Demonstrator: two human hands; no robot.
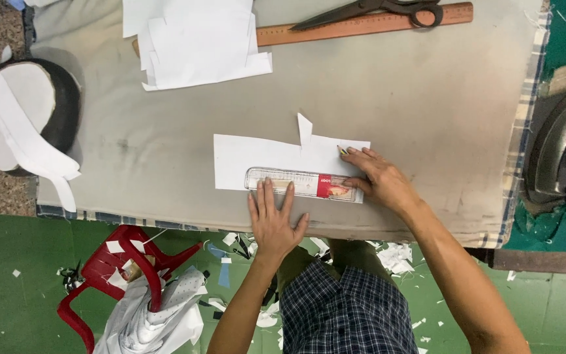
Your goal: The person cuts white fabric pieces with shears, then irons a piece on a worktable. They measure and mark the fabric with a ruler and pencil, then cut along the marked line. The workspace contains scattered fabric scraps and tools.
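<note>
- Way off to the left of the left hand: dark round bowl-like thing [67, 105] at the table edge, white cut pieces [18, 124] draped in and over it, one strip hanging down. Could easily slide off onto the floor if bumped.
- Below-left of that hand: red plastic chair [116, 269] with white fabric [155, 314] heaped on it, scraps all around on the green floor.
- Left hand [273, 219]: flat, fingers spread, pressing down on the clear ruler [302, 183]. Not gripping anything, just weight on top.
- Ruler lying along the near edge of the white paper piece [263, 157], right under both hands. Risk, probably: light pressure lets the ruler skid, so a crooked line.
- Right hand [378, 180]: pinching a small pencil [342, 151] at the paper's right end, fingertips also on the ruler's red end.
- Far above the right hand: scissors [375, 10] resting on a wooden ruler [361, 26], more paper [198, 42] beside.
</note>
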